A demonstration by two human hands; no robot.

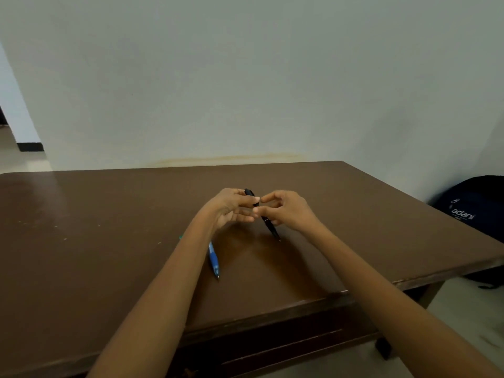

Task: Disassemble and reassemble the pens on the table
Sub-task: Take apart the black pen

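Black pen [262, 214] held mid-frame by left hand [231, 207] and right hand [286, 210], both grips pinching it; long axis slants upper-left to lower-right, tip down toward the tabletop [109, 227].

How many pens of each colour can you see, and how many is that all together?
Black pen: 1, held up between the left hand and the right hand
Blue pen: 1, lying on the table
Total: 2 pens
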